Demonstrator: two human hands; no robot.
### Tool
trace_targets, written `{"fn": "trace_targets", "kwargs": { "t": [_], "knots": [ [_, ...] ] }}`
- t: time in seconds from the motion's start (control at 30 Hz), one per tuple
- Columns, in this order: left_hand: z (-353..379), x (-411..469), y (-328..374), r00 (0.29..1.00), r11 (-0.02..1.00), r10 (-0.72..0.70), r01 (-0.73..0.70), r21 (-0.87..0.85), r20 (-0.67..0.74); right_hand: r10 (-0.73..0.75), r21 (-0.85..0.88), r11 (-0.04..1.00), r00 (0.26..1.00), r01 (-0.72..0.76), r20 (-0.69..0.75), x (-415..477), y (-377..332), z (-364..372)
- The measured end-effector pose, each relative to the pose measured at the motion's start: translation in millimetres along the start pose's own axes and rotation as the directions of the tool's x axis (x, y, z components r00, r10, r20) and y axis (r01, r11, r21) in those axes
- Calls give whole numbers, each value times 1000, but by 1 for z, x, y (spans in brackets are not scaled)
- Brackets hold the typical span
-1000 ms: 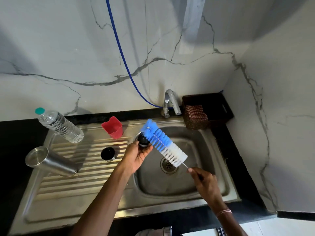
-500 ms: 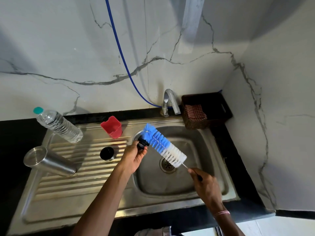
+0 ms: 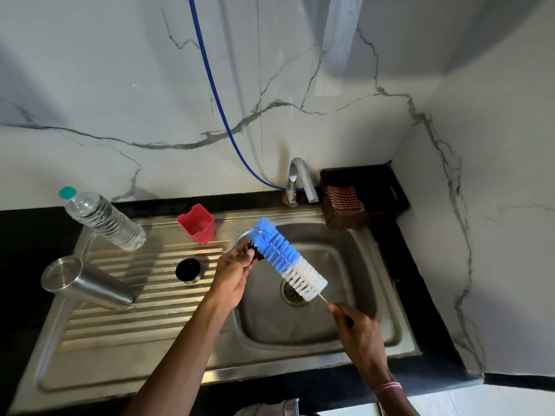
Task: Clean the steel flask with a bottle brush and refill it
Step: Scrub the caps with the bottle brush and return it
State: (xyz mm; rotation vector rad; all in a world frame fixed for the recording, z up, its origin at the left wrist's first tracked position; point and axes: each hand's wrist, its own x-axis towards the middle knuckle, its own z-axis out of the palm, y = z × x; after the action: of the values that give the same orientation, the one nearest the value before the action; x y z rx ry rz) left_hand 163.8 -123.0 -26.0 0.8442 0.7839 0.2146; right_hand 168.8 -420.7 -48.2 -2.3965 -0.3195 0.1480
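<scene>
The steel flask (image 3: 87,283) lies on its side on the ribbed draining board at the left, apart from both hands. My left hand (image 3: 232,274) holds a small black stopper (image 3: 256,252) over the basin's left edge. The blue bristles of the blue-and-white bottle brush (image 3: 288,259) press against that stopper. My right hand (image 3: 357,331) grips the brush's thin handle lower right, over the basin. A black-lined steel cap (image 3: 188,270) stands on the draining board just left of my left hand.
A clear water bottle (image 3: 103,219) with a teal cap lies at the back left. A red cup (image 3: 196,223) stands behind the cap. The tap (image 3: 297,181) and a dark basket (image 3: 365,196) with a checked cloth sit at the back. The sink drain (image 3: 292,292) lies under the brush.
The brush has shifted slightly against the stopper in my left hand. Both hands stay over the sink in nearly the same places.
</scene>
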Motion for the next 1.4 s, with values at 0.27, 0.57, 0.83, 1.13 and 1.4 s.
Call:
{"fn": "trace_targets", "kwargs": {
  "t": [0.27,0.57,0.83,1.13,1.4],
  "knots": [
    [11,-5,-14,993,989,101,-107,105,65,36,12,999,999,-36,24,26,-36,12],
    [-14,5,2,967,968,223,-234,88,119,36,186,980,986,-66,161,-6,-6,-7],
    [-10,-10,-12,974,971,135,-167,174,180,94,263,953,972,-150,214,32,-49,2],
    [-38,-8,5,998,959,-60,55,-277,-9,51,214,970,956,-116,288,2,-7,12],
    [-57,-10,5,998,964,-35,18,-265,-60,72,142,984,967,-109,244,0,-9,16]
  ]
}}
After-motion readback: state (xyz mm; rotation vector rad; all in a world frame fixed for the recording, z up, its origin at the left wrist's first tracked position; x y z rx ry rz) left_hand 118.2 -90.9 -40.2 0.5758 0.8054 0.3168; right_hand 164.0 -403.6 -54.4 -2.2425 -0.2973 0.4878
